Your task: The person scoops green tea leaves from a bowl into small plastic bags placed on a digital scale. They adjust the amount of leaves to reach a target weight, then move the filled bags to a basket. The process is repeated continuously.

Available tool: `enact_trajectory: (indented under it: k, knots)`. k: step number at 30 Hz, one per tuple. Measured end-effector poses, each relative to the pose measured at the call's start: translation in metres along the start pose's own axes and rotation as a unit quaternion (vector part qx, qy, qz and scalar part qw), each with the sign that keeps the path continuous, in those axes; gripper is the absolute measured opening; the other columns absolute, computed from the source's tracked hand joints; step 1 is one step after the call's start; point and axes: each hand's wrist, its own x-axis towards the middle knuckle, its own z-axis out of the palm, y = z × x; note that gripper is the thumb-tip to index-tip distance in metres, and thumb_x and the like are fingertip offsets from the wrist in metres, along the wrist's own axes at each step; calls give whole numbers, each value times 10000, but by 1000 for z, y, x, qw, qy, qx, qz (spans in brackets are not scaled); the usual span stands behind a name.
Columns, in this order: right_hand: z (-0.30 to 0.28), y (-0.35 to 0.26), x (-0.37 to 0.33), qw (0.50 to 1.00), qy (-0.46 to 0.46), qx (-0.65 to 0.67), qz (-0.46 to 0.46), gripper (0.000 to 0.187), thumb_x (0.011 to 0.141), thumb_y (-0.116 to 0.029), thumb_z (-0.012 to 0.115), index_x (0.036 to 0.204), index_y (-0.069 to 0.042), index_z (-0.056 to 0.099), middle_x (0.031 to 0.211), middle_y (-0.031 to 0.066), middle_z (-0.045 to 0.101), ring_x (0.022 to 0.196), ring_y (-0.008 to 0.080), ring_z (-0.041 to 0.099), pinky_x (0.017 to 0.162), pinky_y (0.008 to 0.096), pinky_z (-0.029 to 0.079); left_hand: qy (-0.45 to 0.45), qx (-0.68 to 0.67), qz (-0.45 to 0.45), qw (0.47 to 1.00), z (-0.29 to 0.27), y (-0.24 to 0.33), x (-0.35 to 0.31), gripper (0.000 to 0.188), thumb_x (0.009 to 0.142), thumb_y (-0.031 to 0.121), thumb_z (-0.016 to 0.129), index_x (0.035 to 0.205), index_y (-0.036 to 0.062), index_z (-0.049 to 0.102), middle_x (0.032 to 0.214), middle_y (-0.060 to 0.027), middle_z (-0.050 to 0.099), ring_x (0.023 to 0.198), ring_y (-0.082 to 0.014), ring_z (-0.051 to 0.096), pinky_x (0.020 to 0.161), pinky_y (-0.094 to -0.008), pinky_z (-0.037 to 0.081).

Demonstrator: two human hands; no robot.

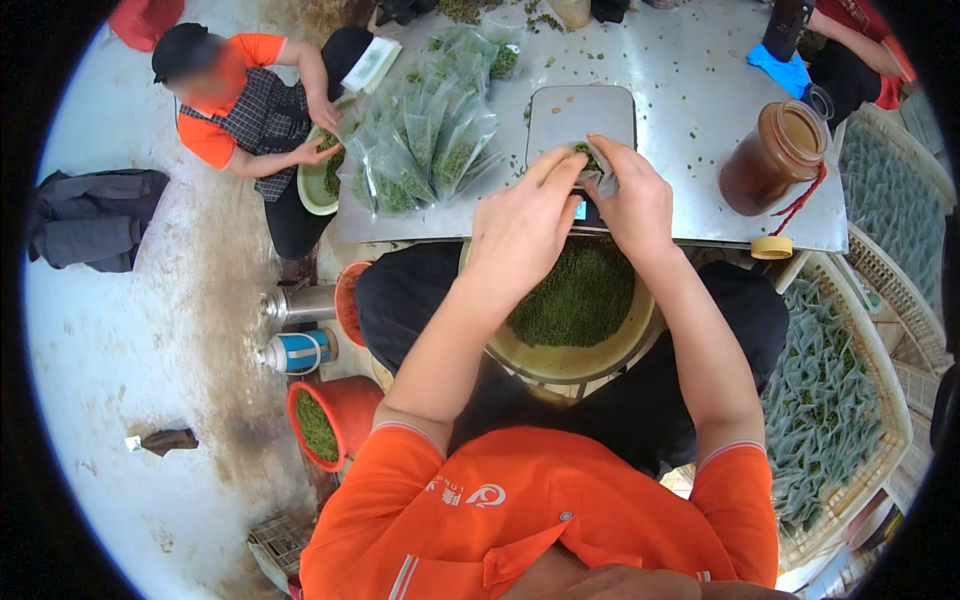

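Observation:
A small clear plastic bag with some green, grain-like bits is pinched between my two hands. My left hand closes on it from the left and my right hand from the right, fingertips meeting at the top. Both hands are above the near edge of a digital scale, whose flat metal plate shows beyond my fingers. In my lap, below my wrists, sits a wide pale basin with a heap of small green grains. My fingers hide part of the bag.
Filled clear bags lie piled on the metal table. A brown jar with a yellow lid stands right. Wicker trays of bags flank me. A co-worker handles a green basin; a red bucket stands left.

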Motion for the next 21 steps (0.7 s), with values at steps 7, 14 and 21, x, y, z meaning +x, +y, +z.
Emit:
enact_trajectory:
  k: [7, 14, 21]
  knots:
    - [-2, -17, -3, 997, 22, -3, -70, 462, 707, 53, 772, 1145, -73, 698, 1160, 90, 746, 1057, 336, 718, 878, 428, 590, -2, 61, 0, 998, 37, -19, -6, 368, 897, -9, 591, 1239, 83, 694, 1289, -75, 717, 1026, -349, 729, 800, -463, 598]
    - [-16, 1, -2, 985, 38, -83, -147, 224, 722, -64, 804, 936, -76, 737, 1019, 19, 702, 960, 249, 659, 834, 379, 519, 197, -92, -3, 976, -2, -12, -24, 123, 896, 56, 795, 1016, 39, 777, 1018, -133, 779, 903, -269, 768, 853, -358, 610]
    - [-22, -20, 6, 982, 30, -129, -136, 132, 774, -103, 803, 889, -82, 742, 967, 23, 713, 958, 243, 666, 867, 382, 498, 208, 141, -83, 964, 12, -179, -7, 226, 995, 165, 729, 1183, 44, 760, 966, -128, 706, 802, -263, 717, 764, -417, 569]
